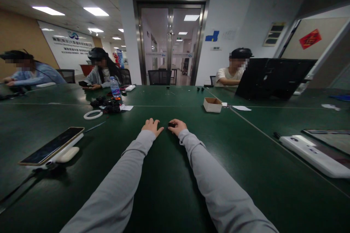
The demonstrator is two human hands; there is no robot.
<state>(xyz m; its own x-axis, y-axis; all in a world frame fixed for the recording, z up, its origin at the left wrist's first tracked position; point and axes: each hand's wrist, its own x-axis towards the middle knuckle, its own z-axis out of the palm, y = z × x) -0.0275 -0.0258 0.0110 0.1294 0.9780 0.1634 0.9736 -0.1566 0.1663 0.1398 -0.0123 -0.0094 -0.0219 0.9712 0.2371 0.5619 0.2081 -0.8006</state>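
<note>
My right hand [178, 126] is closed around a small black object [171, 125] just above or on the green table [164, 174]; its exact kind is too small to make out. Beside it on the left, my left hand [151, 126] rests palm down with fingers spread, holding nothing. A narrow gap separates the two hands. Beyond them to the right stands an open cardboard box [213, 107], its contents hidden by its walls.
At left lie a phone [53, 146] on a white stand, a white ring [93, 115] and a tangle of black gear [108, 104] near a water bottle [115, 88]. A white device [314, 156] and a monitor [273, 78] are at right. Several people sit around the table.
</note>
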